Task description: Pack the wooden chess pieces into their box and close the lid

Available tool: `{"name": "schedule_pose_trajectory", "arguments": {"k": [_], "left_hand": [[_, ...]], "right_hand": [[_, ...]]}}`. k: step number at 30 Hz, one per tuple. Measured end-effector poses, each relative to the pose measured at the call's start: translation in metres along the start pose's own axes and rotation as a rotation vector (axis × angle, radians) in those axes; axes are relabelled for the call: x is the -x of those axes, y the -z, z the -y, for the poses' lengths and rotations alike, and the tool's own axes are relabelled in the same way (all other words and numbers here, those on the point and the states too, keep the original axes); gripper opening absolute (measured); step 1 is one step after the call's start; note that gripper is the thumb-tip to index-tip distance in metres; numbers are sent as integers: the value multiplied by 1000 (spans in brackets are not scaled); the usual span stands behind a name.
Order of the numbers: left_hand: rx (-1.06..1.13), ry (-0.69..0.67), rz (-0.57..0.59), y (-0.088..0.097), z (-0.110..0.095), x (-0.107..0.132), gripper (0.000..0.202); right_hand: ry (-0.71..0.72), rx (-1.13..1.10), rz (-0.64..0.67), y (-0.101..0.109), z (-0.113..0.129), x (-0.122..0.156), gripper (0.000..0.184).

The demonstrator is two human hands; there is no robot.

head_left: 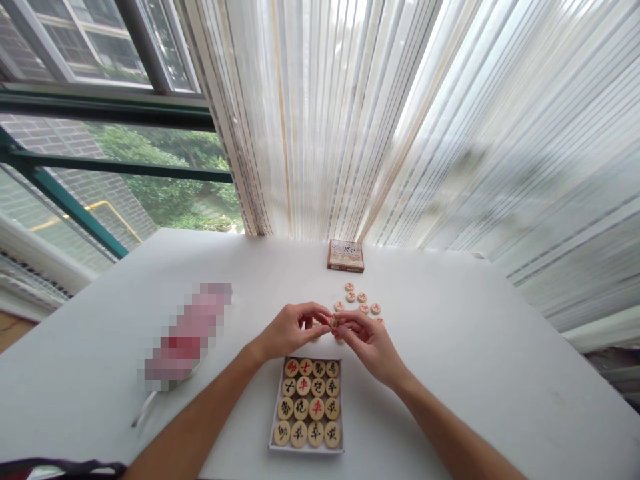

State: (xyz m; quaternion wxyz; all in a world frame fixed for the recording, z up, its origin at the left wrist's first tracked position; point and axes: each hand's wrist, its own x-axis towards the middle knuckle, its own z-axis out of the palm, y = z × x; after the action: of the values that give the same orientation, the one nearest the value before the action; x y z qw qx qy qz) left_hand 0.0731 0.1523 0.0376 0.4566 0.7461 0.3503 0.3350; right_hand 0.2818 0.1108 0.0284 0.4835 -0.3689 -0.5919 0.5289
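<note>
My left hand (299,327) and my right hand (364,339) meet above the table, fingertips pinched together on one round wooden Chinese chess piece (333,323). Its face is too small to read. Just in front of me lies an open white box (306,451) filled with rows of pieces marked in black and red characters. Beyond my hands, several loose pieces with red characters, such as one chess piece (362,297), are scattered on the table. A few more are partly hidden under and behind my fingers.
A flat brown box lid (345,256) with printed writing lies near the far edge of the white table (465,320). To the left is a blurred-out pink object (187,337). A striped string curtain (310,120) hangs behind the table, beside an open window.
</note>
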Motion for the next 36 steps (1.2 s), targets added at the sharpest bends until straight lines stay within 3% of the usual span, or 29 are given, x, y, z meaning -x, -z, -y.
{"name": "schedule_pose_trajectory", "arguments": {"k": [9,18,25,29,36], "left_hand": [[-34,7,-23,0,-2,0,23],[-185,-30,-130,4,0,-1,23],[-429,-65,-162,5,10,0,19],[-490,-70,-155,4,13,0,18],[-526,-80,-149,5,13,0,20]], "right_hand": [[-24,-33,12,1,-5,1,21],[-140,-38,103,-3,10,6,24],[39,334,192,-9,21,12,9],[42,495,259,-12,20,16,6],[3,573,275,-15,14,20,5]]}}
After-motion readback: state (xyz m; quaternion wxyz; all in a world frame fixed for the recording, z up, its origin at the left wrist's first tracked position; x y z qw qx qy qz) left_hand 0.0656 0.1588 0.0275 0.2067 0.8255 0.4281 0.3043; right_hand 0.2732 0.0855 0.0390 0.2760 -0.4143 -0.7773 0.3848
